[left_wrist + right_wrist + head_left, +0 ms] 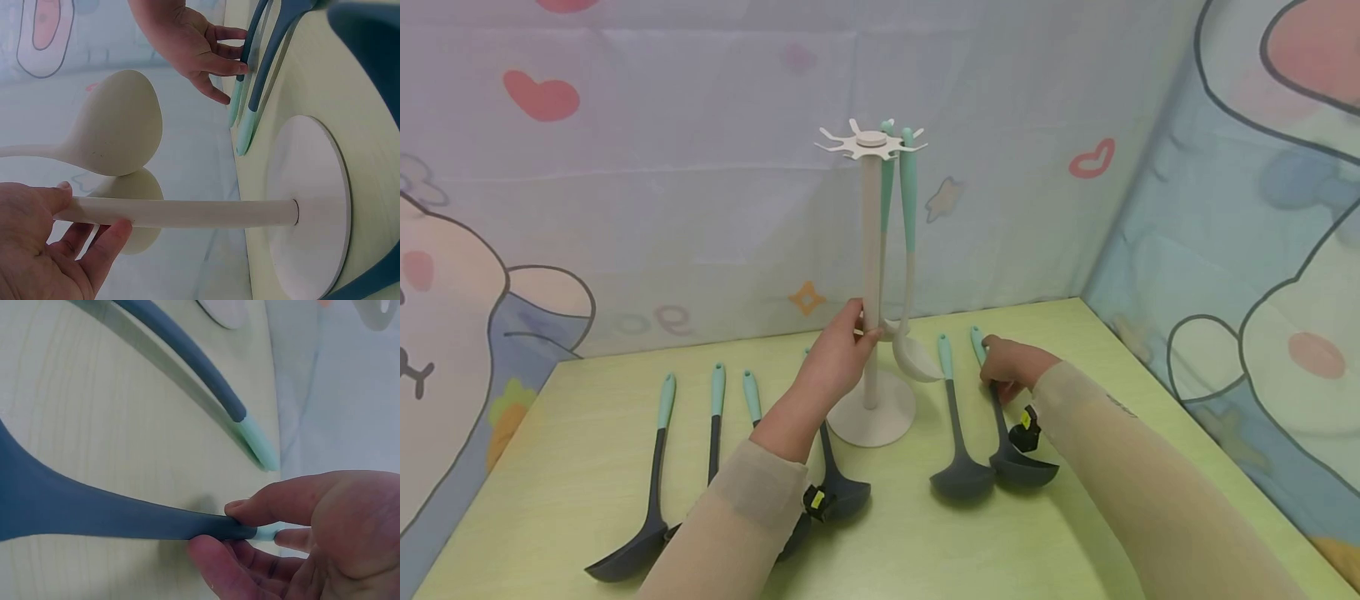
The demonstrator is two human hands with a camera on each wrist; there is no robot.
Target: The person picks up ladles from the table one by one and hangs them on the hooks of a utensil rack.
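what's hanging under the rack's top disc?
Two cream ladles with mint handles hang from the top disc, bowls beside the pole. The left hand grips the pole and covers part of one bowl.

- Cream utensil stand (871,275) upright at frame centre, its pole gripped.
- Dark ladle (1009,433) with mint handle tip lies right of centre, handle pinched.

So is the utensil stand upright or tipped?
Upright: the stand has its round base flat on the table, with the left hand gripping its pole.
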